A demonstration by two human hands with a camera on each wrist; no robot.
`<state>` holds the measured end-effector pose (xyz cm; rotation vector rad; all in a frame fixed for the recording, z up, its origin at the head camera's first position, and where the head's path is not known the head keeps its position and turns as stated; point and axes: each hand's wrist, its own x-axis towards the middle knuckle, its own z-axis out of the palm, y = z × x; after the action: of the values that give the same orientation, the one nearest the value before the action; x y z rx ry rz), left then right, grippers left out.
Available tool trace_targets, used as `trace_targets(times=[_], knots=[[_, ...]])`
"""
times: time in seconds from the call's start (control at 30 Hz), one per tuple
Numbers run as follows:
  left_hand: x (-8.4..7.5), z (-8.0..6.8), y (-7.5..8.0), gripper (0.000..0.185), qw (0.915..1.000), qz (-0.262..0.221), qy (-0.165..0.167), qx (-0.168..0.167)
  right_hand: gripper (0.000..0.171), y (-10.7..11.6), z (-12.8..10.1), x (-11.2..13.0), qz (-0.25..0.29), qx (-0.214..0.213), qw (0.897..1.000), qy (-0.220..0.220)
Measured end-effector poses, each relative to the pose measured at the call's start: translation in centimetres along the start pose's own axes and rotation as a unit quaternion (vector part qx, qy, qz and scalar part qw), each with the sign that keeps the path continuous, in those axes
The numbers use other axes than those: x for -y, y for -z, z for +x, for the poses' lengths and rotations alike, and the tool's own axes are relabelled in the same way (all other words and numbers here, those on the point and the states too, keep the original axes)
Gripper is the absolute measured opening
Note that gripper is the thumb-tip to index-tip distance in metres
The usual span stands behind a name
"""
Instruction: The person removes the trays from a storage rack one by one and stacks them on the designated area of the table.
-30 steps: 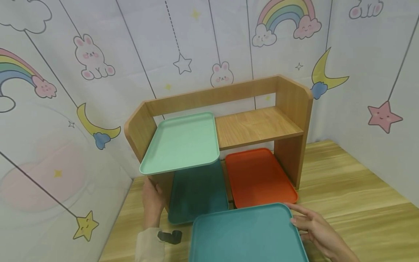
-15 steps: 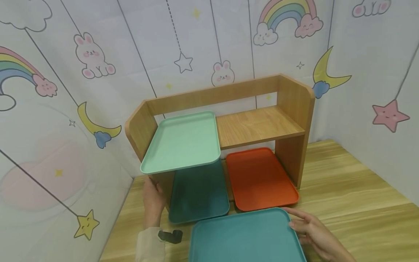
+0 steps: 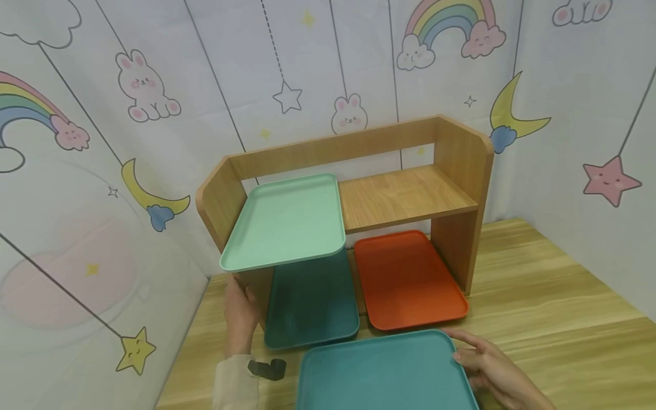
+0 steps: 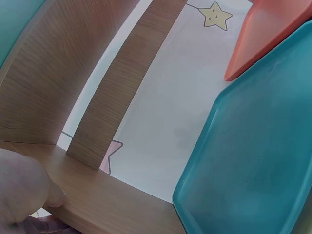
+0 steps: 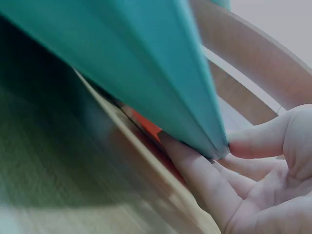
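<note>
My right hand (image 3: 482, 364) holds the right edge of a teal tray (image 3: 384, 373) at the near edge of the head view. In the right wrist view the teal tray (image 5: 136, 63) is pinched by its rim, with fingers (image 5: 195, 180) under it and the thumb against its edge. My left hand (image 3: 240, 312) grips the left side panel of a wooden shelf (image 3: 405, 199). In the left wrist view that hand (image 4: 24, 192) presses on the wooden panel (image 4: 58, 73).
A mint green tray (image 3: 287, 222) lies on the shelf's upper left and sticks out over the front. Under the shelf lie a dark teal tray (image 3: 310, 302) and an orange tray (image 3: 407, 279). Decorated walls close in on three sides of the wooden table (image 3: 553, 296).
The teal tray and my right hand have drawn back a little toward me, away from the orange tray. My left hand stays on the shelf's side.
</note>
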<state>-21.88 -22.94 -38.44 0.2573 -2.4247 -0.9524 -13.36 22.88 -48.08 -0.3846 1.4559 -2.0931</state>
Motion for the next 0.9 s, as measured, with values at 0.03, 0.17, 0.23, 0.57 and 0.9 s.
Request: trace_targets(times=[0.03, 0.17, 0.23, 0.57, 0.9], knots=[[0.0, 0.0, 0.0, 0.033, 1.0, -0.002, -0.001, 0.001, 0.041, 0.0, 0.0, 0.0, -0.004, -0.001, 1.0, -0.002], [0.0, 0.0, 0.0, 0.034, 0.9999, -0.007, 0.007, 0.008, 0.045, 0.1, 0.0, -0.2, -0.023, -0.009, 1.0, -0.011], [0.0, 0.1, 0.0, 0.035, 0.9997, -0.009, 0.016, 0.015, 0.05, 0.1, 0.1, -0.3, -0.036, -0.014, 0.999, -0.012], [0.1, 0.2, 0.1, 0.039, 0.9991, -0.014, 0.03, 0.028, 0.065, -0.3, 0.8, -0.6, -0.122, -0.091, 0.988, -0.037], [-0.1, 0.1, 0.1, 0.037, 0.9993, -0.015, 0.025, 0.021, 0.059, -1.4, 1.5, -0.2, -0.278, -0.154, 0.948, -0.032]])
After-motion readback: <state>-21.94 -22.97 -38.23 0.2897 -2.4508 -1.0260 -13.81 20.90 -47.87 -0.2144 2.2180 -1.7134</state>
